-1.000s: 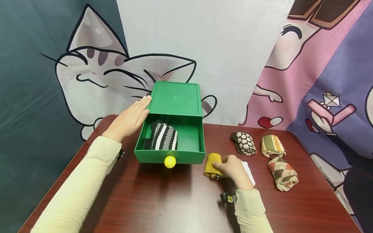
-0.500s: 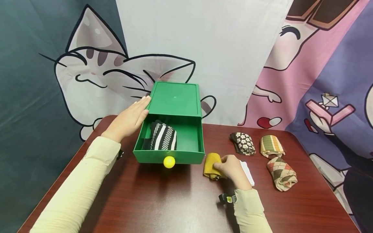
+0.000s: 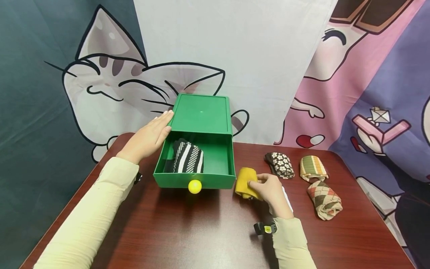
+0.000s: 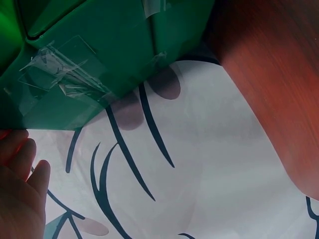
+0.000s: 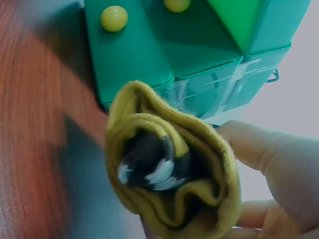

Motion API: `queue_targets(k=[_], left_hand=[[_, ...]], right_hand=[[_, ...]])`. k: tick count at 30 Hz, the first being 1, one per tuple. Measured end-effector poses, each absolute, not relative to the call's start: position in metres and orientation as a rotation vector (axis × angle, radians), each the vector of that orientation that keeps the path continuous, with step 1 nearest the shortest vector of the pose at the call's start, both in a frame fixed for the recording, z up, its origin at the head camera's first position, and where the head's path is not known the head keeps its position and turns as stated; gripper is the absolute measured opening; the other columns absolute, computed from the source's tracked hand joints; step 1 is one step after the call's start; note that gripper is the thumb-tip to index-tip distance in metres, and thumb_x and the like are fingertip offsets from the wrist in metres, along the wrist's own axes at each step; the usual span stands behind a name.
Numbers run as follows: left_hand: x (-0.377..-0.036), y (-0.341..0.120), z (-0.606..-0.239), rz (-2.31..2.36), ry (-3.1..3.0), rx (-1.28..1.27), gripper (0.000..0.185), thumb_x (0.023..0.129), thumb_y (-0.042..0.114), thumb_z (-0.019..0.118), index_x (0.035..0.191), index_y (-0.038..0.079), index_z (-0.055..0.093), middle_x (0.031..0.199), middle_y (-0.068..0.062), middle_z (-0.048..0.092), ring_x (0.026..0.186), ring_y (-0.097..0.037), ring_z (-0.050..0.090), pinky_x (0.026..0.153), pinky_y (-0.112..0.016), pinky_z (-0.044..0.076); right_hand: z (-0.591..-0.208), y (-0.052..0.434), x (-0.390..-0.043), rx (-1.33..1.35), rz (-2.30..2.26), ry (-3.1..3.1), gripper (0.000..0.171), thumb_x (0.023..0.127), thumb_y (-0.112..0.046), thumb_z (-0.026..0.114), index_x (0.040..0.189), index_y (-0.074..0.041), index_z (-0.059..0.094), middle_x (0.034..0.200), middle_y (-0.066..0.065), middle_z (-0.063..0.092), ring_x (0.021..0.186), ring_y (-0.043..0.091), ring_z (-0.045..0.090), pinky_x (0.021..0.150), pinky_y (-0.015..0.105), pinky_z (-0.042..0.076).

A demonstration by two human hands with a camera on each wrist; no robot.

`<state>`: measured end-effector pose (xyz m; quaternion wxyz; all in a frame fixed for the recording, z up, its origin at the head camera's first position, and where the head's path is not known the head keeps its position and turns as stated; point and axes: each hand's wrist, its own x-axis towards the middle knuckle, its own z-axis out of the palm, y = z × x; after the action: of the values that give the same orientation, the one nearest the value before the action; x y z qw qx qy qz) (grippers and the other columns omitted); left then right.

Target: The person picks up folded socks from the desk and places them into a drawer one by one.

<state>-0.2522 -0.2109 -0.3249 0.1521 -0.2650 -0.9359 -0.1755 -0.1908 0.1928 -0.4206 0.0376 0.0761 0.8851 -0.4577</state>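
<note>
My right hand (image 3: pixel 270 188) pinches a rolled yellow sock (image 3: pixel 246 183) by its right side, just right of a green drawer box (image 3: pixel 201 112). In the right wrist view the end of the yellow roll (image 5: pixel 224 184) faces the camera, with a black and white patterned layer inside it. My left hand (image 3: pixel 147 136) lies with straight fingers along the left edge of the box's top. Below that top, a green drawer (image 3: pixel 218 181) with a yellow ball knob (image 3: pixel 195 186) is pulled out. Inside its left half sits a black and white striped sock roll (image 3: pixel 189 158).
On the right of the brown table (image 3: pixel 208 231) lie a black floral sock roll (image 3: pixel 282 165), a green and orange striped roll (image 3: pixel 313 168) and an argyle roll (image 3: pixel 324 200). A white item (image 3: pixel 287 198) is partly behind my right hand. A printed cloth (image 3: pixel 248 56) hangs behind.
My right hand has raised the yellow sock roll slightly, away from me. My left hand, the drawer and the other rolls stay as they were.
</note>
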Motion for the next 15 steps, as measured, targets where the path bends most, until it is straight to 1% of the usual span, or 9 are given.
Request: queue_targets(k=[5, 9, 12, 15], left_hand=[[-0.252, -0.210, -0.323, -0.498, -2.703, -0.763, 0.053, 0.112, 0.023, 0.036, 0.158, -0.002, 0.028, 0.163, -0.018, 0.031, 0.152, -0.033, 0.025, 0.126, -0.045, 0.018], [-0.252, -0.211, -0.323, -0.498, -2.706, -0.761, 0.053, 0.112, 0.023, 0.036, 0.158, -0.002, 0.028, 0.163, -0.018, 0.030, 0.153, -0.033, 0.024, 0.126, -0.044, 0.017], [-0.252, -0.211, -0.323, -0.498, -2.707, -0.761, 0.053, 0.112, 0.023, 0.036, 0.158, -0.002, 0.028, 0.163, -0.018, 0.030, 0.152, -0.033, 0.024, 0.126, -0.045, 0.018], [-0.253, -0.211, -0.324, -0.492, -2.708, -0.760, 0.053, 0.112, 0.023, 0.036, 0.158, -0.002, 0.028, 0.163, -0.018, 0.030, 0.152, -0.033, 0.024, 0.125, -0.047, 0.019]], right_hand=[[-0.413, 0.197, -0.189, 0.239, -1.644, 2.611, 0.045, 0.087, -0.017, 0.077, 0.122, 0.009, 0.066, 0.105, 0.022, 0.073, 0.075, 0.011, 0.068, 0.064, 0.020, 0.057], [-0.407, 0.199, -0.188, 0.242, -1.766, 2.557, 0.048, 0.089, -0.016, 0.076, 0.127, 0.009, 0.063, 0.112, 0.024, 0.071, 0.077, 0.007, 0.068, 0.066, 0.017, 0.057], [-0.402, 0.200, -0.187, 0.246, -1.839, 2.522, 0.048, 0.090, -0.016, 0.077, 0.128, 0.009, 0.063, 0.111, 0.023, 0.072, 0.077, 0.006, 0.068, 0.067, 0.018, 0.058], [-0.396, 0.201, -0.186, 0.254, -1.920, 2.472, 0.048, 0.091, -0.016, 0.078, 0.129, 0.009, 0.063, 0.106, 0.016, 0.073, 0.076, 0.006, 0.069, 0.068, 0.019, 0.059]])
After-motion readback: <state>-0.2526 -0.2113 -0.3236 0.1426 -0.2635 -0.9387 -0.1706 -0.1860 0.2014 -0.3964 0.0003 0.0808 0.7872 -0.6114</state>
